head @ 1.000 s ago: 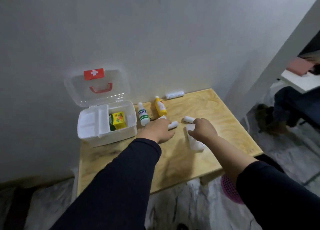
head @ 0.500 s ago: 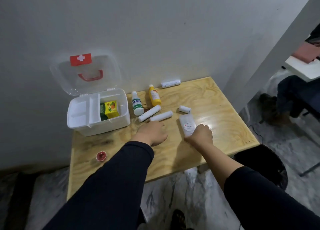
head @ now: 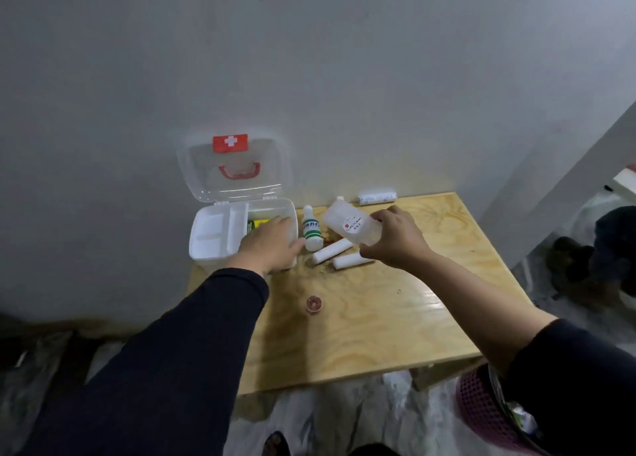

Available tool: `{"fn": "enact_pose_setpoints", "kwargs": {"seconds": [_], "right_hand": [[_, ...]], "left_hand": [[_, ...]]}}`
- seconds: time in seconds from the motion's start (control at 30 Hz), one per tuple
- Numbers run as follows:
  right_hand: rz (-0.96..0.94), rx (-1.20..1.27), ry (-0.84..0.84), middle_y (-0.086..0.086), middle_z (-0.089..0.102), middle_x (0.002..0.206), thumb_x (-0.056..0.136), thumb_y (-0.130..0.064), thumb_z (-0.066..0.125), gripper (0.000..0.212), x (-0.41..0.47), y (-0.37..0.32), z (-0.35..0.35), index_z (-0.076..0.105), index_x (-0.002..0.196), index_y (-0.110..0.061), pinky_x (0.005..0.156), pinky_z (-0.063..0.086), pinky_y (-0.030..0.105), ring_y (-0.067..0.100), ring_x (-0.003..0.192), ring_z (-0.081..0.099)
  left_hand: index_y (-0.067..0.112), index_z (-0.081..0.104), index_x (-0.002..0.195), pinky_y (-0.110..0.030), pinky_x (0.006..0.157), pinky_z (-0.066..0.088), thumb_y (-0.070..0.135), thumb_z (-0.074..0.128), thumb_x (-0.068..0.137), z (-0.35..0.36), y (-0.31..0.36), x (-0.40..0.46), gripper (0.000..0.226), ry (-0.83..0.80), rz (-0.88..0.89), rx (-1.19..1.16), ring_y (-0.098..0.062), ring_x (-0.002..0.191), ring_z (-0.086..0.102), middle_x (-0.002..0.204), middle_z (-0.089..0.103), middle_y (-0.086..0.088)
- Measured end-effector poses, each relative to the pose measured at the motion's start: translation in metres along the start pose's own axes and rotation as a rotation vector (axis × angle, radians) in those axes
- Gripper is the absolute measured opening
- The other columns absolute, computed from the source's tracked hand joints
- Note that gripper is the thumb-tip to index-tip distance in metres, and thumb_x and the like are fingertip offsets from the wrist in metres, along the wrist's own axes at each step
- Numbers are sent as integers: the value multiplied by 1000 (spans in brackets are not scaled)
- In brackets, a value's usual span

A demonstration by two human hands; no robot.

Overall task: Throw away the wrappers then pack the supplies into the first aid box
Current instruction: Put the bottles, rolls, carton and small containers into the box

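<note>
A white first aid box [head: 210, 239] stands open at the table's back left, its clear lid [head: 234, 170] leaning on the wall. My left hand [head: 272, 245] rests on the box's right front rim, hiding most of a yellow-green carton [head: 256, 222] inside. My right hand [head: 395, 239] holds a flat clear packet with a red-dot label [head: 347, 225] in the air over the table, right of the box. A white bottle with a green label [head: 311, 230] stands beside the box. Two white bandage rolls [head: 332, 251] [head: 351, 261] lie under the packet.
Another wrapped roll [head: 377, 198] lies against the wall. A small red cap [head: 314, 304] sits mid-table. A pink mesh bin [head: 481, 407] stands on the floor below the wooden table's [head: 395, 318] right front corner. Someone's dark clothing and shoes are at the far right.
My right hand lifted the clear packet off the table and carried it toward the box. My left hand moved from the table onto the box's rim. The yellow bottle is now hidden behind the packet.
</note>
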State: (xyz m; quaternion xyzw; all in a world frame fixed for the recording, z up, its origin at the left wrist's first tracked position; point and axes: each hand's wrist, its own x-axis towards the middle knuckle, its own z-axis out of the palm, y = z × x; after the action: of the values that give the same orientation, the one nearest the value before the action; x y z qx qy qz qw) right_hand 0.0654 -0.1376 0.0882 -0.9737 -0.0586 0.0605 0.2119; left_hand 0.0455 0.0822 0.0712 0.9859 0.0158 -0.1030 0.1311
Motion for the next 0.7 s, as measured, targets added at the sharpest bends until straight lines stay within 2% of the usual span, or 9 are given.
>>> {"fn": "enact_pose_setpoints", "kwargs": {"seconds": [0.13,0.27,0.43,0.53,0.7], "right_hand": [[-137,-86,-54,14,52,124,72,-34,75,66,19,-45,7,54,130,-10,98,38,32,29,119,44],[-202,-168,-107,14,52,123,72,-35,74,65,40,-86,23,55,129,-9,99,39,34,31,116,44],[-242,-268,-163,13,51,121,70,-35,74,63,66,-123,47,59,124,-7,95,42,33,30,114,44],[-249,-297,-202,13,53,123,75,-33,72,59,78,-138,57,58,125,-5,97,40,31,28,117,43],[-226,-342,-268,13,52,125,78,-30,73,56,93,-151,82,56,124,-4,99,39,31,29,117,45]], "left_hand": [[21,38,145,-43,97,44,52,46,95,-11,-50,-8,59,15,-83,-6,-29,128,47,146,45,-3],[16,38,144,-41,98,41,55,48,94,-12,-86,-12,64,-23,-158,42,-29,133,43,149,40,-3],[15,49,124,-35,77,38,60,49,90,-3,-119,-3,56,-58,-134,51,-27,115,52,129,51,-3],[18,45,130,-34,80,40,63,49,89,0,-127,-2,61,-28,-95,25,-22,119,52,132,51,1],[16,40,142,-37,98,45,68,46,87,2,-135,2,76,-23,-69,54,-22,128,47,146,45,0]]}}
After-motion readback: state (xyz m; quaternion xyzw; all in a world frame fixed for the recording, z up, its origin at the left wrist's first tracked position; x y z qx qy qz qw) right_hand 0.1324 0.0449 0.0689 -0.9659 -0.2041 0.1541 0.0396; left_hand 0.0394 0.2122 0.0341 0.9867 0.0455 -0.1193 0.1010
